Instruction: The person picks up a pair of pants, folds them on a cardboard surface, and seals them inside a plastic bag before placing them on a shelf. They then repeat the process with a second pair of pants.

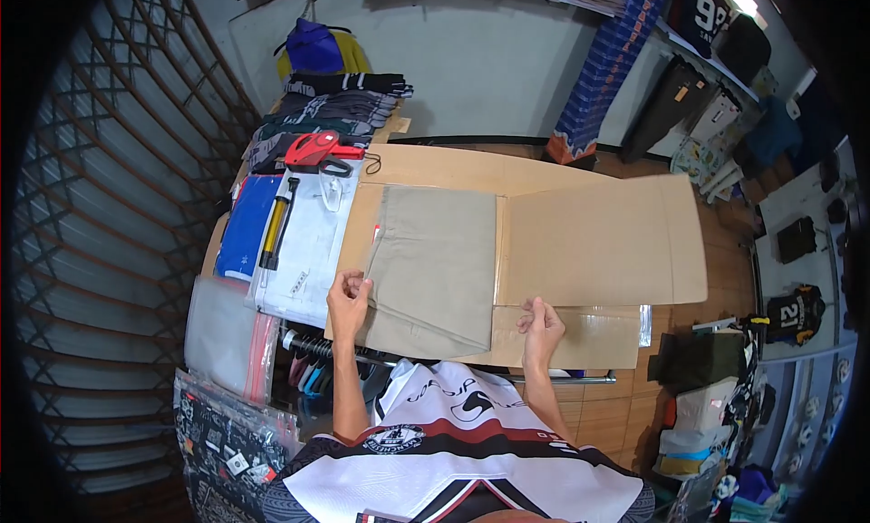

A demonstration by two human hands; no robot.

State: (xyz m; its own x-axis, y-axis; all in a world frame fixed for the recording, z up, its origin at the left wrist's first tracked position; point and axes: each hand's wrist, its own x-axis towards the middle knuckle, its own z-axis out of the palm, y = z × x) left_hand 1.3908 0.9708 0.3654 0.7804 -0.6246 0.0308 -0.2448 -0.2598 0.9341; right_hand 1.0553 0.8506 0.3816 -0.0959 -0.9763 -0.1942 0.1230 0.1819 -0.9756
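Note:
A pair of folded khaki trousers (435,260) lies flat on the left part of a cardboard folding board (435,167). Slanting creases cross its lower end. My left hand (349,301) is at the trousers' left edge, fingers half curled and the thumb apart from them. Beside the lower edge of the raised-looking cardboard flap (603,242) is my right hand (542,328), loosely open with bent fingers and nothing visible in it. The flap spreads to the right of the trousers.
Left of the board, a red tape dispenser (313,151) and a yellow-and-black cutter (276,224) lie on white plastic packs (308,251). Folded clothes (331,115) are stacked behind. Clear plastic bags (227,333) sit at the near left. More clothing piles (702,364) stand at right.

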